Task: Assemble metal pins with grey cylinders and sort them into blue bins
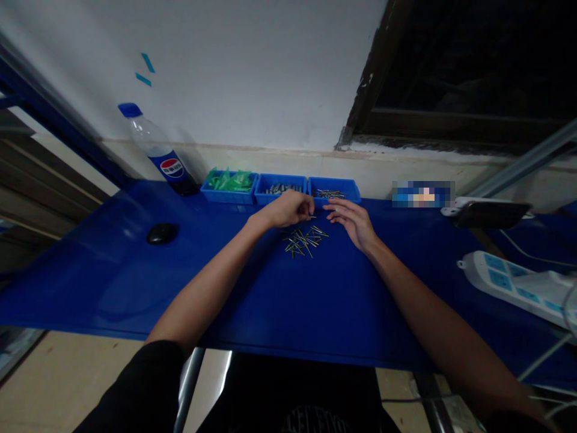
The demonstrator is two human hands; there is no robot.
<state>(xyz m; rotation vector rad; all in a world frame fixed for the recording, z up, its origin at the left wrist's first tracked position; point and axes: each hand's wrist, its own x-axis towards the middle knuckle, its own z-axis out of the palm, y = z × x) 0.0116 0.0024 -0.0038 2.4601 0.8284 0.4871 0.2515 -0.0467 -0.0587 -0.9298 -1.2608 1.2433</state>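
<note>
A loose pile of small metal pins (305, 239) lies on the blue table (315, 300) in front of me. My left hand (288, 208) rests just above the pile with its fingers curled in a pinch; what it holds is too small to name. My right hand (352, 221) lies to the right of the pile, fingers stretched out and apart, touching nothing I can make out. Behind both hands stand three blue bins: one with green plastic parts (229, 182), one with grey metal parts (280, 188), one with thin pins (333, 192).
A cola bottle (158, 151) leans at the back left against the wall. A black mouse (162, 233) sits on the left of the table. A white power strip (518, 282) and cables lie at the right, a dark phone (489, 213) beyond.
</note>
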